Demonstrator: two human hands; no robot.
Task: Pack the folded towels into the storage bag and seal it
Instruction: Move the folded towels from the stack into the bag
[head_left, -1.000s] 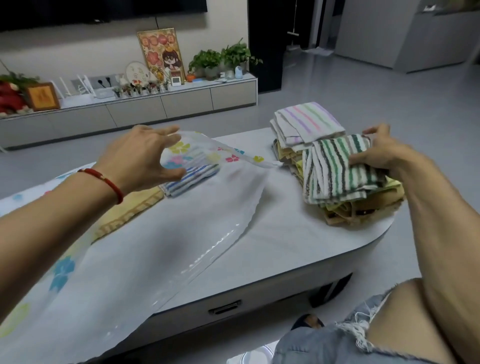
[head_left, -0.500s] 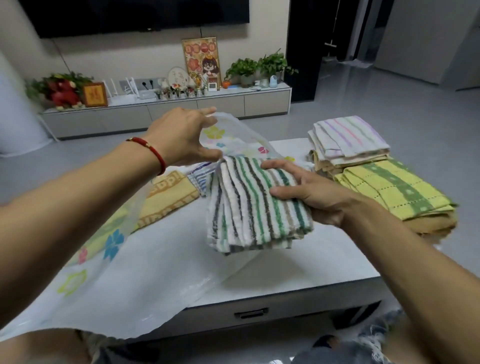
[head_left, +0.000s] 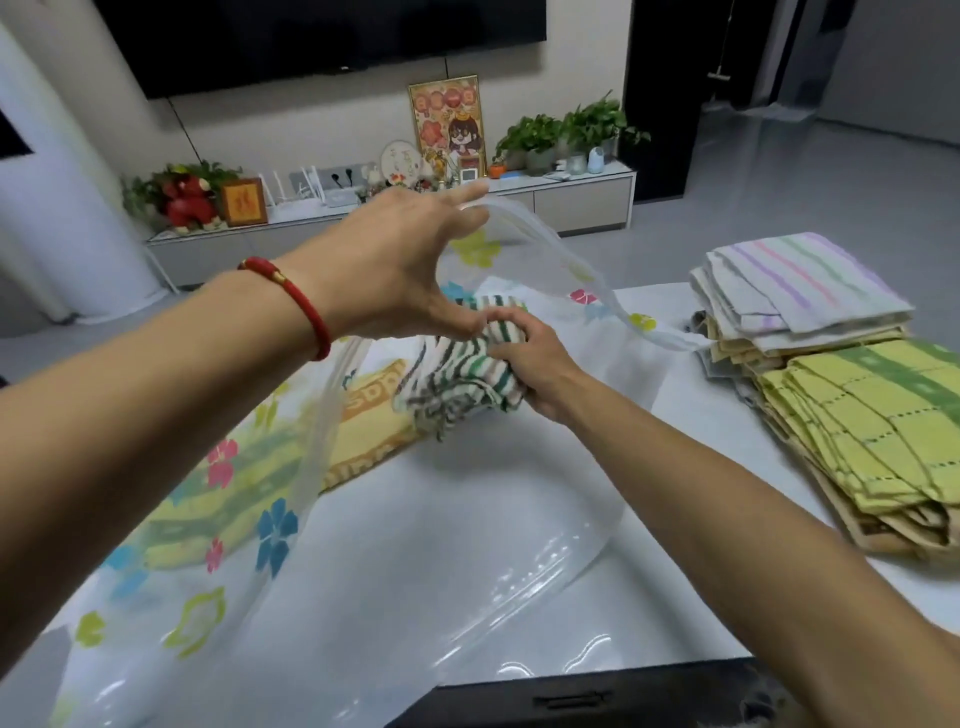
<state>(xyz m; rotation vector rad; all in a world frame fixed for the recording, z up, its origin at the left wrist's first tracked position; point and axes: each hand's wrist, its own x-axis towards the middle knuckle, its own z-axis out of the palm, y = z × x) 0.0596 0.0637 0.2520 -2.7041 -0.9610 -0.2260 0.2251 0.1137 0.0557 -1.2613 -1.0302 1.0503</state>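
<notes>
A clear storage bag (head_left: 363, 561) printed with coloured flowers lies across the white table (head_left: 691, 587). My left hand (head_left: 395, 270) holds the bag's upper flap lifted, so the mouth gapes open. My right hand (head_left: 530, 364) grips a green-and-grey striped towel (head_left: 457, 384) and has it inside the bag's mouth. A yellow-and-orange towel (head_left: 363, 431) lies inside the bag to the left. On the right of the table stands a stack of folded towels: a pastel-striped one (head_left: 800, 280) on top at the back, a yellow-green one (head_left: 883, 426) in front.
A drawer handle (head_left: 571, 699) shows on the table's front edge. Behind the table stand a low TV cabinet (head_left: 576, 200) with plants, frames and ornaments, and a wall-mounted screen (head_left: 322, 41). Grey floor stretches to the right.
My right hand has carried the striped towel from in front of the bag into its mouth. My left hand has raised the flap higher.
</notes>
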